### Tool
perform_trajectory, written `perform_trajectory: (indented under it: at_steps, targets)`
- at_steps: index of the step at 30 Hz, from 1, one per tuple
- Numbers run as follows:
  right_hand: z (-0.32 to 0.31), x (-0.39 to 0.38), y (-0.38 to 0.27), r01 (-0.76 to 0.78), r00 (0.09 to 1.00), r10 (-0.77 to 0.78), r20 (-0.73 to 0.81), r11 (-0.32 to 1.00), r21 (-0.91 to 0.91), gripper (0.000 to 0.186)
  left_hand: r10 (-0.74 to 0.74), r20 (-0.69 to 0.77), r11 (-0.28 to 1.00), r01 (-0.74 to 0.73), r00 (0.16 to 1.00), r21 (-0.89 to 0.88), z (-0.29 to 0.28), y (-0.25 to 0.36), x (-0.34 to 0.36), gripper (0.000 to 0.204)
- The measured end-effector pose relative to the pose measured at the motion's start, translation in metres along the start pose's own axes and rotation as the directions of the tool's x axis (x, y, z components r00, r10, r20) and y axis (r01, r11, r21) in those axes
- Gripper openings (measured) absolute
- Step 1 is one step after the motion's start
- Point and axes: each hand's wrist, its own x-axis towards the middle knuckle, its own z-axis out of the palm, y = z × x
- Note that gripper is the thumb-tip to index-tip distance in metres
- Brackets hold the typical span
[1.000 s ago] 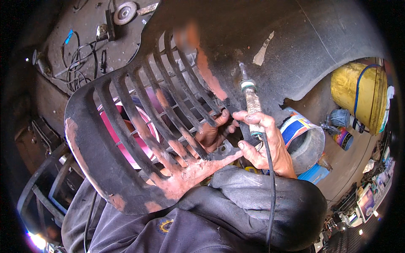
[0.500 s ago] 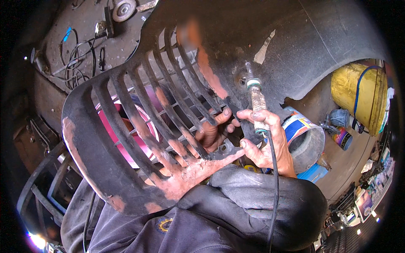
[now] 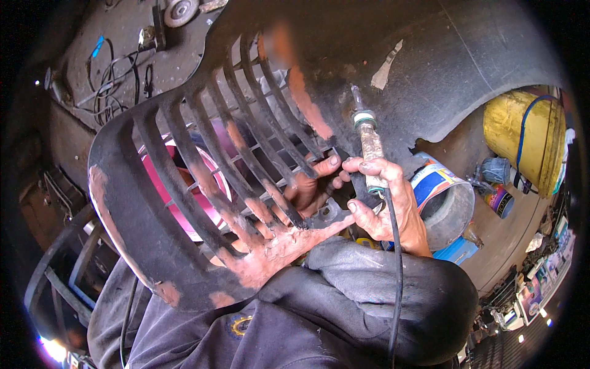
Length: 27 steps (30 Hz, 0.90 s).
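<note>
A large black plastic car bumper [image 3: 160, 240] with a slatted grille lies over my lap, patched with pinkish filler [image 3: 270, 258]. From beneath the grille my left hand [image 3: 310, 187] comes up, its fingers curled at the broken edge where the slats end. My right hand [image 3: 396, 209] grips a soldering iron [image 3: 370, 144] wrapped in worn tape. The iron's tip points away from me, over the bumper, and its black cable [image 3: 396, 289] hangs down across my leg. A dark notched tab [image 3: 326, 215] of the bumper sits between the two hands. Part of my left hand is hidden behind the slats.
A pink round container [image 3: 178, 197] shows under the slats. To the right stand a paint bucket [image 3: 445, 209], a yellow bucket [image 3: 522, 141] and a small can [image 3: 499, 202]. Tangled cables [image 3: 107, 92] and a disc [image 3: 180, 11] lie on the floor at far left.
The soldering iron has tilted slightly, its tip swinging a little to the left. The bumper and my left hand have barely shifted.
</note>
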Motion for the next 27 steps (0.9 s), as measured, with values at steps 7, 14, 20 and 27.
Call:
perform_trajectory:
  at_steps: [7,14,20,27]
  targets:
    - [-0.004,-0.003,0.003,-0.014,0.998,0.015,0.055,1.000,-0.021,0.055,0.008,-0.002,0.998,-0.008,1.000,-0.065,-0.006,-0.003,0.003,0.022]
    - [-0.003,-0.001,0.000,-0.014,0.998,0.015,0.058,1.000,-0.025,0.054,0.023,0.090,0.988,-0.009,0.996,-0.154,-0.014,-0.007,0.005,0.022]
    - [-0.001,0.001,0.001,0.032,0.999,-0.032,0.014,0.998,-0.056,0.055,-0.042,0.138,0.987,0.063,0.990,-0.150,-0.014,-0.003,0.005,0.020]
    - [0.001,0.001,0.006,0.072,0.997,-0.072,0.006,0.994,-0.087,0.052,0.017,0.117,0.983,0.005,0.993,-0.181,-0.014,-0.002,0.004,0.022]
